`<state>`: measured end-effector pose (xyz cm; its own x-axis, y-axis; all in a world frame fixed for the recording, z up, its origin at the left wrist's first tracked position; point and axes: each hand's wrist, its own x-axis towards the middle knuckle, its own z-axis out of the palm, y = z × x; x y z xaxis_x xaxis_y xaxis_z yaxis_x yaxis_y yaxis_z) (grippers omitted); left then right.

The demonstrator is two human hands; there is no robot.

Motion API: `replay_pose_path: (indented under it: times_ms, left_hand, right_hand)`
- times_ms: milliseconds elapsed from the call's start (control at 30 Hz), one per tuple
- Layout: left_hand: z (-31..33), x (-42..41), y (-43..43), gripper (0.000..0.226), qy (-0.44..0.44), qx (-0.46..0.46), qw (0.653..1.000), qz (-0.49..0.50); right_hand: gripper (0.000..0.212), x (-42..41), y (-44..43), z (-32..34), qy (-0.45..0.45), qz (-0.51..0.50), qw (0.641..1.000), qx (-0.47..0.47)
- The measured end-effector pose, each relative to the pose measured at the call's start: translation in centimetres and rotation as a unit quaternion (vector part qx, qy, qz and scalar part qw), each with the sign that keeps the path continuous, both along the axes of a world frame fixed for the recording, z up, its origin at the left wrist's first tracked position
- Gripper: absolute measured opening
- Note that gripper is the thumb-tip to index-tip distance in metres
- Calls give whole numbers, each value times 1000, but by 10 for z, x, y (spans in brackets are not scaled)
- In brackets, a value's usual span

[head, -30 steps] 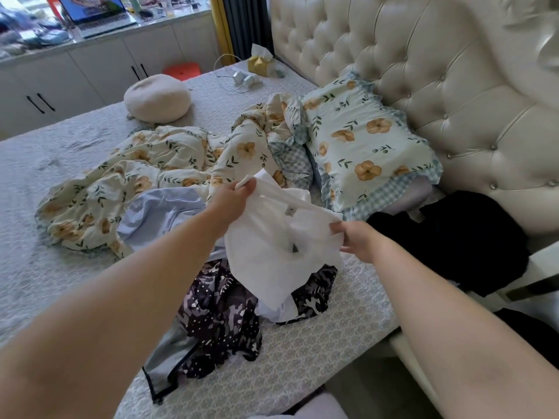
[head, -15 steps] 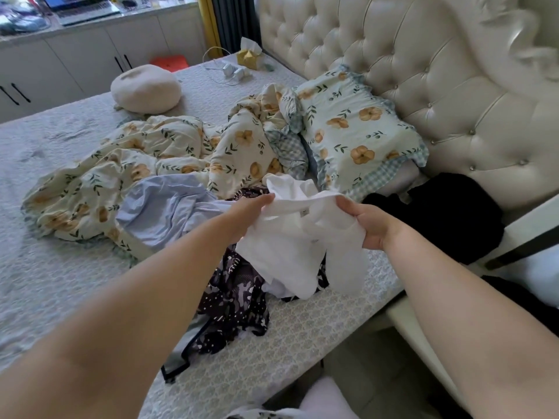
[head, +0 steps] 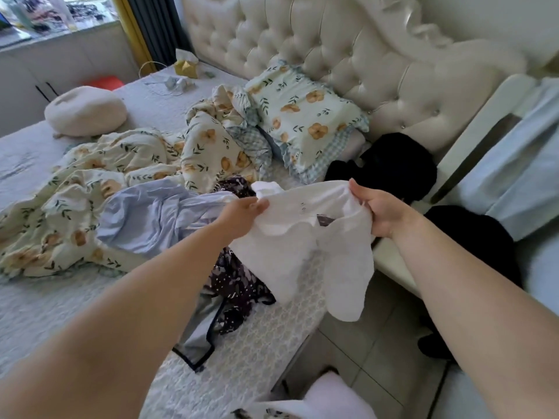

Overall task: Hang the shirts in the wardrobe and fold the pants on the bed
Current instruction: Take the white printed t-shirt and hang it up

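Tufted cream headboard [head: 348,49] spans the top of the frame behind a bed [head: 257,343] with a pale quilted cover; both bare arms reach in from the lower edge toward the centre. Left hand [head: 245,210] pinches one upper edge of a white shirt [head: 287,237] between thumb and fingertips; right hand [head: 378,210], to the right of centre, has its fingers curled round the bunched opposite edge; the two hands are apart, with the cloth stretched between them. The shirt is lifted clear of the bed near its right edge; a small label shows near its top edge; one loose part hangs low over the tiled floor [head: 363,358].

Just under the shirt lies a dark patterned garment [head: 239,282], crumpled, with a grey piece trimmed in dark binding trailing toward the lower centre; left of the left hand a light blue shirt [head: 151,219] lies rumpled, touching the patterned one; beyond it a floral quilt [head: 121,155] is heaped across the left middle; a matching floral pillow [head: 305,113] leans against the headboard; a black garment [head: 399,164] sits between the pillow and the right hand. A round cream cushion [head: 86,111] rests at the upper left of the bed; white cabinets [head: 60,65] stand behind it; a yellow tissue box [head: 186,66] sits at the bed's far corner.
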<state>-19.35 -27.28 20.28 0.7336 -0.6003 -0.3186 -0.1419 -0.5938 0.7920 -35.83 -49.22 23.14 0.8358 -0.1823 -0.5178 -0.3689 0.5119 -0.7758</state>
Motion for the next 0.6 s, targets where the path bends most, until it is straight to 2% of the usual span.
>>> replay_pose_path:
  times_ms: [67, 167, 267, 333, 433, 533, 600]
  left_hand:
    - [9, -10, -6, 29, 55, -57, 997, 20]
    - [21, -29, -12, 29, 37, -54, 998, -11]
    - [28, -56, -16, 34, 62, -48, 997, -26]
    - [34, -76, -15, 37, 86, -56, 994, -23]
    - [42, -100, -9, 27, 148, -113, 982, 19]
    - [44, -116, 0, 31, 133, -136, 982, 8]
    - [48, -129, 5, 32, 103, -143, 984, -12]
  right_hand:
    - [42, -7, 9, -2, -6, -60, 997, -45]
    - [45, -18, 20, -7, -14, -142, 983, -118]
    - [47, -30, 28, -6, -16, -206, 968, -141]
    - [46, -38, 36, -2, 7, -215, 960, -178]
    - [38, -53, 53, 7, 17, -142, 950, -279]
    - [33, -72, 77, 16, -6, 7, 945, -327]
    - [19, -83, 96, 22, 14, 88, 939, -332]
